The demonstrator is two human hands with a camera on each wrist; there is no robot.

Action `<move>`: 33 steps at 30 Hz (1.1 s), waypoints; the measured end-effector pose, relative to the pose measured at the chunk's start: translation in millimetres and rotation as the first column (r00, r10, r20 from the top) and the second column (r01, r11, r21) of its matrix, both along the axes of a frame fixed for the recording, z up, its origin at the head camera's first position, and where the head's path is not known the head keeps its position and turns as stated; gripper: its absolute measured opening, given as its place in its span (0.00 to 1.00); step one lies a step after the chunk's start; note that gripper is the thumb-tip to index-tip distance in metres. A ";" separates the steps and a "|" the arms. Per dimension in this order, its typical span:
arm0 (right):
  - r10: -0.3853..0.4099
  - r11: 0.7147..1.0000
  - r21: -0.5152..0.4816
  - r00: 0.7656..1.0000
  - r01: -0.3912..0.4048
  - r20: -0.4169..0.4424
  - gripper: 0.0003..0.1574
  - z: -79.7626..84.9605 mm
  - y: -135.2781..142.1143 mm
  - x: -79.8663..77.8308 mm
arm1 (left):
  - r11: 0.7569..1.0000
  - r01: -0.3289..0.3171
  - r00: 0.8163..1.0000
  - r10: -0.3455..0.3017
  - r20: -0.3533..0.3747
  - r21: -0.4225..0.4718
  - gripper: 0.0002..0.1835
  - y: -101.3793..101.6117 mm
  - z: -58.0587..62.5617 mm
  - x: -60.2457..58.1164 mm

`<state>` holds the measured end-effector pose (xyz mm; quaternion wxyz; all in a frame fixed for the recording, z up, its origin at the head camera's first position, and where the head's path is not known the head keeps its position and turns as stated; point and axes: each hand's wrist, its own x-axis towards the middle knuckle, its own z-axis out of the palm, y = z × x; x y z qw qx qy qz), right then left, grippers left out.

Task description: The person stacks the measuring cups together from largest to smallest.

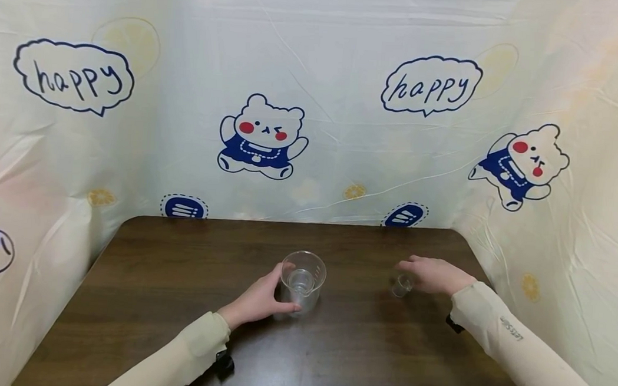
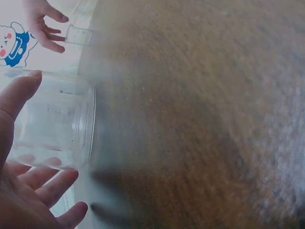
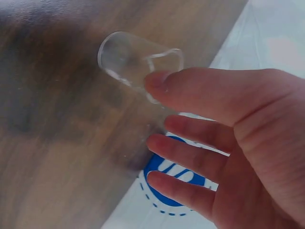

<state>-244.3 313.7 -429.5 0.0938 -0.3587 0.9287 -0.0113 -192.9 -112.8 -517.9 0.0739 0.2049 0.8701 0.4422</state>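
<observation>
Left sleeve point(image 1: 182, 353) in front, left hand point(image 1: 260, 296) round the beaker point(image 1: 312, 299), right hand point(image 1: 434, 275) at the cup point(image 1: 402, 287)
The beaker stands mid-desk point(image 1: 177, 267), the left thumb and fingers curved round opposite sides of it. The cup stands to its right, well apart, with the right thumb and fingers spread beside it; whether they touch it I cannot tell. So small and clear a thing probably asks for a light, even pinch from both sides, below the rim, since a push from one side could tip it. The left hand would do best to steady the beaker without squeezing, keeping its rim uncovered and its base flat on the desk
</observation>
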 end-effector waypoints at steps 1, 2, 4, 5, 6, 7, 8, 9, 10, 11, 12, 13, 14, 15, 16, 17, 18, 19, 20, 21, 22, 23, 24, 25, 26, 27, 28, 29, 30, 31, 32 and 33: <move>0.000 1.000 -0.006 1.000 0.000 0.007 0.27 -2.3 0.4 -0.5 | 1.000 0.000 1.000 0.000 0.002 0.001 0.50 0.0 0.1 0.1; 0.006 1.000 -0.007 1.000 -0.006 0.006 0.27 -4.5 0.8 -1.0 | 1.000 0.001 1.000 -0.001 0.002 0.001 0.50 0.0 0.2 0.3; 0.011 1.000 -0.015 1.000 -0.011 0.015 0.28 -8.0 0.8 -1.4 | 1.000 0.004 1.000 -0.004 0.003 -0.002 0.50 0.1 0.0 0.6; 0.012 1.000 -0.015 1.000 -0.012 0.018 0.28 -9.3 0.6 -1.4 | 1.000 0.005 1.000 -0.005 0.002 -0.004 0.50 0.2 -0.2 0.7; 0.016 1.000 -0.015 1.000 -0.015 0.019 0.28 -10.1 0.3 -1.4 | 1.000 0.005 1.000 -0.005 0.000 -0.006 0.50 0.2 -0.5 0.7; 0.018 1.000 -0.015 1.000 -0.018 0.021 0.28 -10.6 -0.1 -1.7 | 1.000 0.005 1.000 -0.005 0.000 -0.005 0.50 0.1 -0.7 0.8; 0.023 1.000 -0.013 1.000 -0.023 0.018 0.28 -10.9 -0.6 -1.9 | 1.000 0.004 1.000 -0.004 0.001 -0.005 0.50 0.0 -1.0 0.7; 0.020 1.000 -0.012 1.000 -0.020 0.021 0.28 -11.3 -1.0 -2.2 | 1.000 0.004 1.000 -0.004 0.001 -0.005 0.50 0.0 -1.3 0.5; 0.018 1.000 -0.010 1.000 -0.018 0.024 0.29 -11.5 -1.2 -2.6 | 1.000 0.004 1.000 -0.004 0.000 -0.005 0.50 0.0 -1.6 0.2; 0.019 1.000 -0.008 0.999 -0.019 0.026 0.29 -11.6 -1.4 -2.9 | 1.000 0.003 1.000 -0.003 0.000 -0.008 0.50 0.0 -1.9 -0.1; 0.020 1.000 -0.007 0.999 -0.020 0.026 0.30 -11.9 -1.3 -3.4 | 1.000 0.002 1.000 -0.002 0.001 -0.009 0.50 0.0 -2.0 -0.4; 0.029 1.000 -0.009 0.999 -0.029 0.024 0.29 -11.9 -1.2 -3.9 | 1.000 0.003 1.000 -0.003 0.001 -0.015 0.50 0.0 -2.0 -0.8; 0.031 0.999 -0.012 0.999 -0.031 0.025 0.29 -11.9 -1.1 -4.1 | 1.000 0.002 1.000 -0.002 0.002 -0.015 0.50 0.0 -1.9 -1.1; 0.031 0.999 -0.014 0.999 -0.031 0.027 0.29 -12.0 -0.9 -4.5 | 1.000 0.001 1.000 -0.001 0.004 -0.016 0.50 0.1 -1.7 -1.4; 0.038 0.999 -0.018 0.999 -0.037 0.025 0.28 -12.0 -0.7 -4.8 | 1.000 0.000 1.000 0.000 0.004 -0.016 0.50 0.0 -1.3 -1.5; 0.038 0.999 -0.021 0.999 -0.038 0.026 0.27 -11.9 -0.9 -4.9 | 1.000 0.000 1.000 0.000 0.005 -0.015 0.50 0.0 -1.0 -1.6; 0.041 0.999 -0.023 0.999 -0.041 0.025 0.26 -11.9 -0.9 -5.2 | 1.000 0.001 1.000 -0.001 0.007 -0.013 0.50 -0.1 -0.6 -1.7; 0.042 0.999 -0.025 0.999 -0.042 0.027 0.25 -11.9 -1.1 -5.4 | 1.000 0.002 1.000 -0.001 0.006 -0.012 0.50 -0.2 -0.2 -1.7; 0.036 0.999 -0.024 0.999 -0.036 0.034 0.24 -12.0 -1.4 -5.6 | 1.000 0.001 1.000 -0.001 0.007 -0.007 0.50 -0.3 0.1 -1.6; 0.035 0.999 -0.022 0.999 -0.034 0.035 0.24 -12.0 -1.7 -5.8 | 1.000 0.003 1.000 -0.003 0.007 -0.005 0.50 -0.4 0.3 -1.6; 0.033 0.999 -0.021 0.999 -0.032 0.037 0.24 -12.0 -2.0 -6.2 | 1.000 0.003 1.000 -0.003 0.006 -0.004 0.50 -0.5 0.3 -1.6; 0.024 1.000 -0.016 0.999 -0.023 0.043 0.23 -12.1 -2.4 -6.4 | 1.000 0.004 1.000 -0.004 0.005 -0.003 0.50 -0.6 0.2 -1.6; 0.021 1.000 -0.014 0.999 -0.020 0.046 0.23 -12.2 -2.7 -6.6 | 1.000 0.004 1.000 -0.004 0.004 -0.004 0.50 -0.7 0.0 -1.7; 0.014 1.000 -0.013 0.999 -0.013 0.052 0.23 -12.1 -2.9 -6.8 | 1.000 0.004 1.000 -0.004 0.002 -0.004 0.50 -0.8 -0.3 -1.9; 0.011 1.000 -0.011 0.998 -0.011 0.056 0.23 -11.8 -3.1 -6.9 | 1.000 0.004 1.000 -0.004 0.002 -0.004 0.50 -1.0 -0.6 -1.9; 0.008 1.000 -0.011 0.998 -0.008 0.060 0.23 -11.5 -3.3 -7.0 | 1.000 0.004 1.000 -0.004 0.002 -0.005 0.50 -1.1 -0.9 -2.0; 0.005 1.000 -0.012 0.998 -0.004 0.067 0.22 -10.7 -3.4 -7.2 | 1.000 0.005 1.000 -0.005 0.002 -0.004 0.50 -1.2 -1.0 -2.2; 0.002 1.000 -0.014 0.997 -0.001 0.075 0.21 -9.9 -3.5 -7.2 | 1.000 0.006 1.000 -0.006 0.002 -0.006 0.50 -1.3 -1.0 -2.2; 0.000 1.000 -0.016 0.997 0.001 0.083 0.21 -8.9 -3.6 -7.2 | 1.000 0.006 1.000 -0.006 0.003 -0.007 0.50 -1.5 -1.1 -2.3; -0.003 1.000 -0.017 0.996 0.005 0.090 0.20 -7.7 -3.5 -7.0 | 1.000 0.008 1.000 -0.008 0.003 -0.007 0.50 -1.7 -1.0 -2.3; -0.005 1.000 -0.017 0.995 0.006 0.097 0.19 -6.5 -3.4 -6.8 | 1.000 0.009 1.000 -0.009 0.004 -0.008 0.50 -2.0 -0.9 -2.3; -0.010 1.000 -0.016 0.994 0.011 0.105 0.19 -5.4 -3.5 -6.6 | 1.000 0.010 1.000 -0.010 0.003 -0.007 0.50 -2.1 -0.8 -2.4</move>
